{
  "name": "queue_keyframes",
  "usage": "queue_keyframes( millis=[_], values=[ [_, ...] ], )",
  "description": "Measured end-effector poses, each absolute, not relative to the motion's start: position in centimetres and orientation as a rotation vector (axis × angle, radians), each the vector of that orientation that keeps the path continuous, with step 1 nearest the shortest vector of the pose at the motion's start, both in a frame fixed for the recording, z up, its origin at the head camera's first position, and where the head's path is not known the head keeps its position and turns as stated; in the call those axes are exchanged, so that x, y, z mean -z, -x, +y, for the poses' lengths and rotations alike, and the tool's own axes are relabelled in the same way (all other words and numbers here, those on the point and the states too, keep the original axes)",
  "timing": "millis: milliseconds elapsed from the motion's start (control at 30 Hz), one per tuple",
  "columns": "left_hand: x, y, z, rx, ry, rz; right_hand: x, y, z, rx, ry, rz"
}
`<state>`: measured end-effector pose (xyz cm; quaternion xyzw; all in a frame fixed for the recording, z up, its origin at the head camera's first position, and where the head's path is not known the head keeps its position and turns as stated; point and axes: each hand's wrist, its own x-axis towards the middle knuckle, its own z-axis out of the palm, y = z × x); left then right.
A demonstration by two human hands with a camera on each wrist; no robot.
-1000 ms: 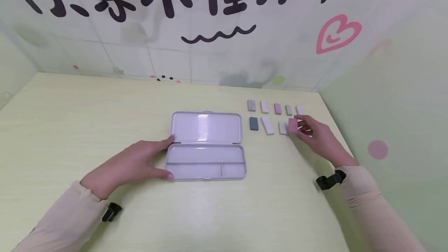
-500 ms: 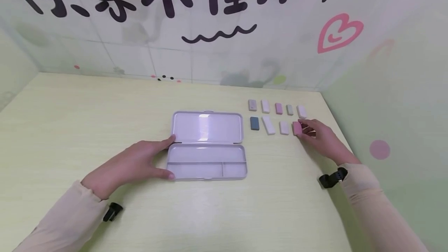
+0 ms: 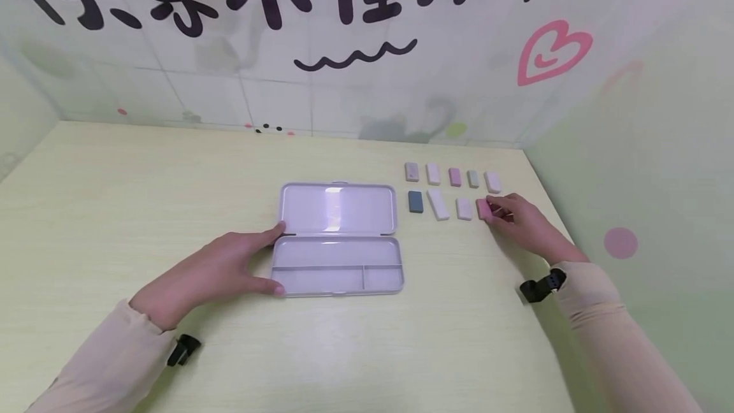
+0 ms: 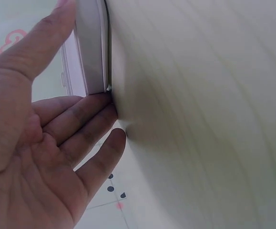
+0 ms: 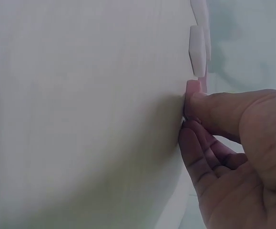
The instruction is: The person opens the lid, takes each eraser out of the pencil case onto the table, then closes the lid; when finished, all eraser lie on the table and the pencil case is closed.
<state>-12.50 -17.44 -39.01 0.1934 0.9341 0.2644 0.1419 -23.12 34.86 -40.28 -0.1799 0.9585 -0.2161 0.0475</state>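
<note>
In the head view an opened pale lilac pencil case (image 3: 321, 252) lies flat, its lid folded back away from me. My left hand (image 3: 215, 271) rests at its left end, thumb on the near corner and forefinger by the hinge. The left wrist view shows those fingers nearly straight against the case's side (image 4: 91, 47). On the right, my right hand (image 3: 524, 225) pinches a pink eraser (image 3: 483, 209) between thumb and fingertips, down at the tabletop. A white eraser (image 3: 464, 209) lies just left of it. In the right wrist view, the thumb covers part of the pink eraser (image 5: 193, 87).
Two rows of small blocks lie right of the case, among them a dark blue block (image 3: 415, 202), a slanted white block (image 3: 438, 204) and a mauve block (image 3: 455, 177). A printed wall (image 3: 338, 101) rises behind the table (image 3: 321, 349), another wall (image 3: 648, 171) along its right.
The pink eraser, earlier raised and overlapping the white one, has come right and down to the end of the front row, still in my right hand. My left hand has stayed put.
</note>
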Motion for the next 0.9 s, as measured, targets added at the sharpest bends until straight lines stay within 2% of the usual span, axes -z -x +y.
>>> queue_keyframes(
  millis=[467, 733, 900],
  values=[
    [39.1, 12.4, -17.5, -0.76, -0.565, 2.718, 39.4, 22.2, 33.3, 0.822, 0.437, 3.01],
    [39.0, 12.2, -17.6, -0.801, -0.542, 2.707, 38.3, 22.3, 28.5, 0.967, 0.749, 3.052],
    [39.0, 12.1, -17.5, -0.801, -0.546, 2.717, 37.9, 22.4, 24.6, 1.007, 0.809, 2.901]
  ],
)
